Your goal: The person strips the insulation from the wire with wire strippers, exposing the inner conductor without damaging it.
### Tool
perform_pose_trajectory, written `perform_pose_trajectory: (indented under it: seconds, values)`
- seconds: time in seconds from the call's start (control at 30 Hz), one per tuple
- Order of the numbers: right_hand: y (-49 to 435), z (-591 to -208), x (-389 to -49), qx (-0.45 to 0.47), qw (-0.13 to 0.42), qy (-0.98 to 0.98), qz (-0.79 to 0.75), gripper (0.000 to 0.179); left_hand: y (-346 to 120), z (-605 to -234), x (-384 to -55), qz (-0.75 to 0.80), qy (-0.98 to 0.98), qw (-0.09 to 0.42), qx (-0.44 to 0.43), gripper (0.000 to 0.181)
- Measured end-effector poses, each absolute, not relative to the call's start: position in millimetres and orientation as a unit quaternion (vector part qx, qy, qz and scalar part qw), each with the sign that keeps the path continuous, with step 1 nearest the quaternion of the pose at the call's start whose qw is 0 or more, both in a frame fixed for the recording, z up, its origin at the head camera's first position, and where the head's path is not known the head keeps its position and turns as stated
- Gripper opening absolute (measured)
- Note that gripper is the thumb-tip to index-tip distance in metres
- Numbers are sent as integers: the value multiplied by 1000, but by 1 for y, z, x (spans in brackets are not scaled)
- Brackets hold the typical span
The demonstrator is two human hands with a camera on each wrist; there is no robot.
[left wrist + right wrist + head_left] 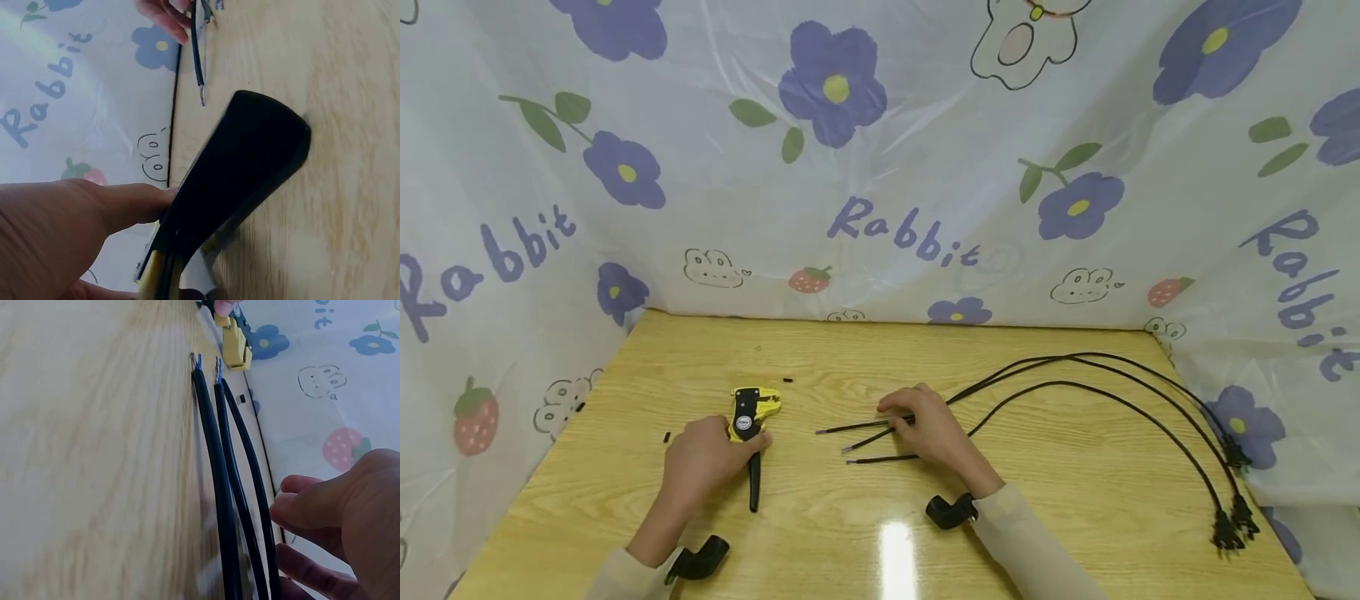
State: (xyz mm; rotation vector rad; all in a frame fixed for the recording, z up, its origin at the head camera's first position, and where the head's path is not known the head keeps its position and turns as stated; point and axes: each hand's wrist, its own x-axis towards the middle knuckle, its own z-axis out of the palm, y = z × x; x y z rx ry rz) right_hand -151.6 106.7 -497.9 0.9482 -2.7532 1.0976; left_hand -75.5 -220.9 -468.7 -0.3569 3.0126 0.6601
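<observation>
My left hand (703, 454) holds a yellow and black wire stripper (747, 417) on the left side of the table, its black handle (234, 169) looming large in the left wrist view. Three black power cords (1063, 384) stretch across the right half. Their stripped ends (217, 372) point toward the stripper and show thin inner wires. Over the cords near these ends is my right hand (928, 429). In the right wrist view its fingers are loosely bent beside the cords, with none seen between thumb (306, 506) and forefinger; whether the lower fingers touch one is unclear.
Plugs (1227, 533) lie at the table's right edge. Small black bits, one behind the stripper (787, 380) and another by the left hand (667, 437), are on the wooden table (820, 542). A flowered curtain (910, 167) encloses the back and sides.
</observation>
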Motion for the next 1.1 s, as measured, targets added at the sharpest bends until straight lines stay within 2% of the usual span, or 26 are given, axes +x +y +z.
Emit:
perform_pose_trajectory:
  seconds: [0.23,0.4,0.73,1.1]
  values:
    - [118,-496,-152,295,30,-889,348,22,-218,-469,-73,195,974,-13,-116,52]
    - [129,-491,-152,292,50,-889,348,23,-219,-469,-75,186,976,-11,-110,52]
    - [158,-483,-153,282,99,-896,327,26,-225,-454,-82,192,977,-30,-88,68]
    - [199,-478,-149,243,95,-908,327,40,-230,-456,-84,202,978,-32,-29,79]
